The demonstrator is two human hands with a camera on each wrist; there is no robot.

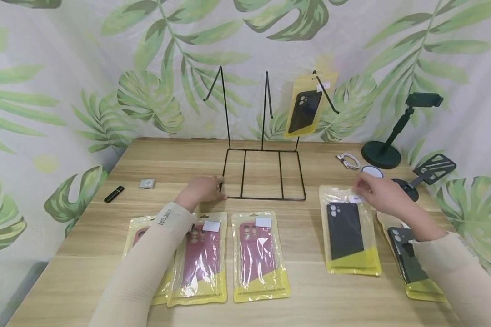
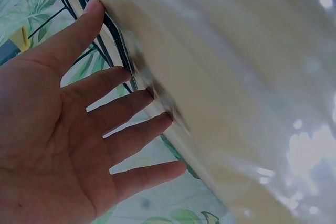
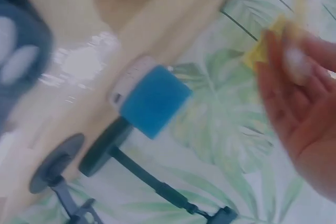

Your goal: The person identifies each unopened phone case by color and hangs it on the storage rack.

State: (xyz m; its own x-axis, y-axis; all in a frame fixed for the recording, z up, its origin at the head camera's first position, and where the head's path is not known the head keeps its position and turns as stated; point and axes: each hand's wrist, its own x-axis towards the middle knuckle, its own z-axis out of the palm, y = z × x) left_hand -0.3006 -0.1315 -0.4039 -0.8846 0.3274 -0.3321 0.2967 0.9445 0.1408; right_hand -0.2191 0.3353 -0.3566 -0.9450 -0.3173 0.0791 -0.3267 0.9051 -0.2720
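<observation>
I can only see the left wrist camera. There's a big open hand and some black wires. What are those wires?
Observer: They belong to a black wire rack standing on the wooden table. The left hand touches its front left corner.
Operator: Is anything hanging on it?
Observer: Yes, one yellow packet with a black phone case hangs on its right hook.
Operator: What's the other hand doing?
Observer: The right hand is at the top edge of another black case packet lying flat on the table.
</observation>
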